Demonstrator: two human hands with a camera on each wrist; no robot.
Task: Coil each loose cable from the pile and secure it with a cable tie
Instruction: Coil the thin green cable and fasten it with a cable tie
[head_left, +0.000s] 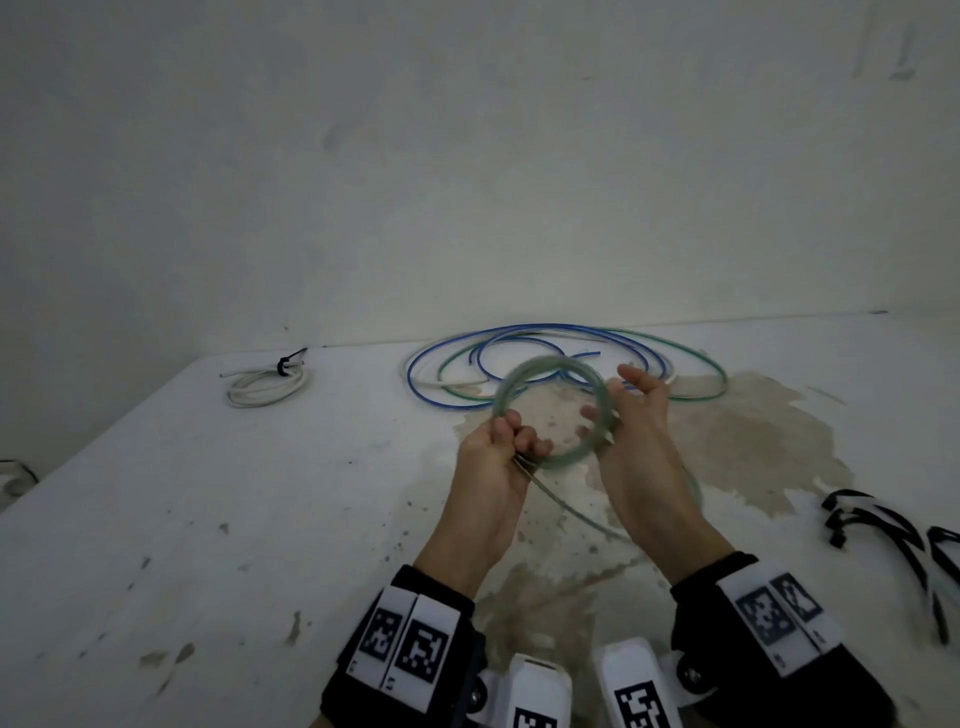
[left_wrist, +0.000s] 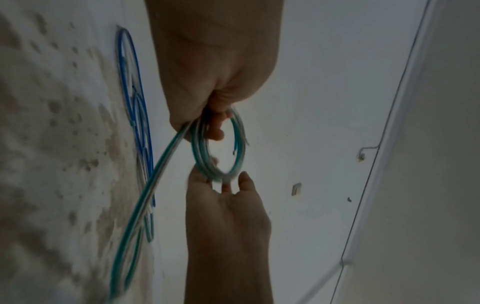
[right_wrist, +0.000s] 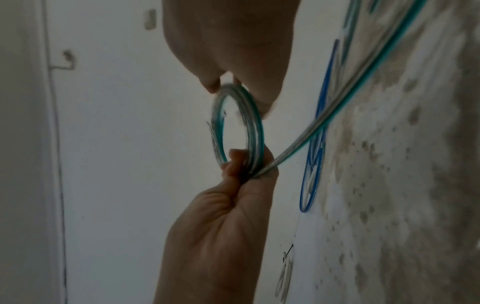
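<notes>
A green-striped cable is wound into a small coil (head_left: 501, 395) held in the air over the table. My left hand (head_left: 519, 441) grips the coil's lower left; in the left wrist view its curled fingers (left_wrist: 215, 131) close round the strands (left_wrist: 195, 148). My right hand (head_left: 608, 405) holds the opposite side, and in the right wrist view it pinches the coil (right_wrist: 255, 127) between thumb and fingers (right_wrist: 211, 86). The loose tail (head_left: 571, 512) runs from my left hand down to the table and back to the pile of cables (head_left: 691, 353).
A blue cable (head_left: 441, 353) and a white one lie looped in the pile at the table's far edge by the wall. A coiled white cable (head_left: 265, 387) with a black tie lies far left. Loose black cable ties (head_left: 883, 530) lie at the right. The white table (head_left: 208, 519) is stained.
</notes>
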